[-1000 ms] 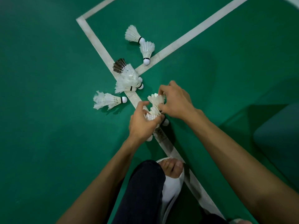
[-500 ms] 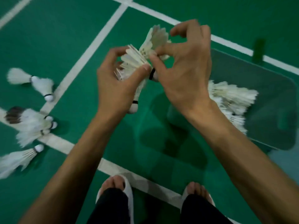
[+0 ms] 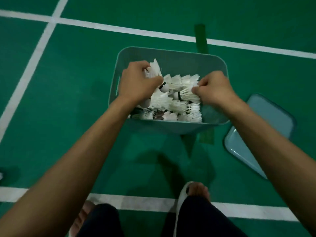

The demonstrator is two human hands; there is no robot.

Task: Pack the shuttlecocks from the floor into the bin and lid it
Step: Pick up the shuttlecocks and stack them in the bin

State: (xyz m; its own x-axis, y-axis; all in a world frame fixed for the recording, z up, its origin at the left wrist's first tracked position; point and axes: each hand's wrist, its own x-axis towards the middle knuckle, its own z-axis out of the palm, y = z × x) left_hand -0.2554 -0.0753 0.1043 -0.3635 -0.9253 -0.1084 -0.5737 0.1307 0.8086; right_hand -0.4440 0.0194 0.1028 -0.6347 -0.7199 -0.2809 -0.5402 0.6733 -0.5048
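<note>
A grey-blue plastic bin (image 3: 172, 53) stands on the green court floor ahead of me, holding several white feather shuttlecocks (image 3: 177, 108). Both my hands are over its opening. My left hand (image 3: 136, 81) grips white shuttlecocks (image 3: 154, 69) above the bin's left side, their feathers sticking up past my fingers. My right hand (image 3: 213, 88) pinches the feather skirt of one shuttlecock (image 3: 185, 94) that lies on the pile. The bin's lid (image 3: 271, 117) lies flat on the floor to the right of the bin.
White court lines (image 3: 119, 30) cross the green floor behind the bin and near my feet (image 3: 196, 190), which are in white slippers. A green tape strip (image 3: 201, 38) runs under the bin. Something white shows at the far left edge (image 3: 0, 176).
The view swung from the loose shuttlecocks on the floor to the bin. Both hands carried the picked-up shuttlecocks across and lowered them over the bin's opening.
</note>
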